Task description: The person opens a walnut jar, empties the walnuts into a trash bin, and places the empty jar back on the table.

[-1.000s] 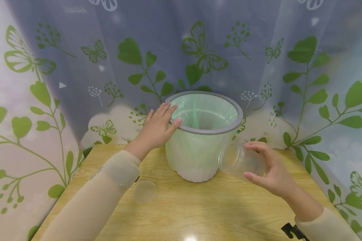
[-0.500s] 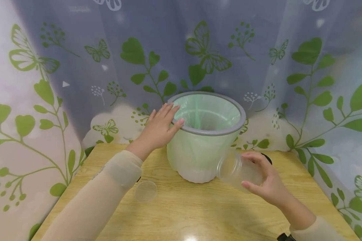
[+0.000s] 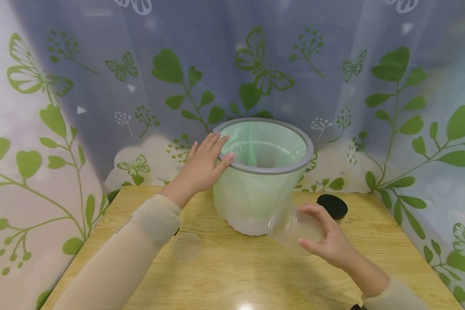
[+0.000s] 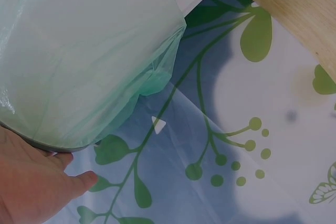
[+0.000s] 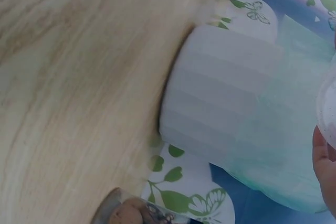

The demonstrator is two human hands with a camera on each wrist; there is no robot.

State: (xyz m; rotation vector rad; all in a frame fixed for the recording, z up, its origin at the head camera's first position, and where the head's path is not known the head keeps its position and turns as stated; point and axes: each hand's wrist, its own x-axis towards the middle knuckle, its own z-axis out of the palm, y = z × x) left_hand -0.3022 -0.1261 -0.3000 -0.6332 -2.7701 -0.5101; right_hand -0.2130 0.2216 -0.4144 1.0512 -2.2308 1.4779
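Nearest, two cream sleeves (image 3: pixel 120 258) reach in over a light wooden table (image 3: pixel 224 275), the right cuff cut off by the picture's lower edge. The right hand (image 3: pixel 331 241) grasps a clear plastic jar (image 3: pixel 288 230), thumb below and fingers above. The jar lies tipped on its side in that hold, one round end facing left, in front of the lower right of a waste bin (image 3: pixel 269 169); whether the two touch I cannot tell. A clear round disc (image 3: pixel 186 246) lies flat on the table to the left, near the left sleeve. The bin stands upright, lined with a thin mint-green bag (image 3: pixel 252 189) under a grey ring. The left hand (image 3: pixel 204 165) is unclenched, its nearly straight fingers resting on the ring's left side, thumb apart from them. Just beyond the right hand stands a second jar (image 5: pixel 134 211) with a black lid (image 3: pixel 332 206); the right wrist view shows its clear wall and brown contents, partly out of frame. Behind everything hangs a blue and white curtain (image 3: pixel 205 34) printed with green leaves and butterflies
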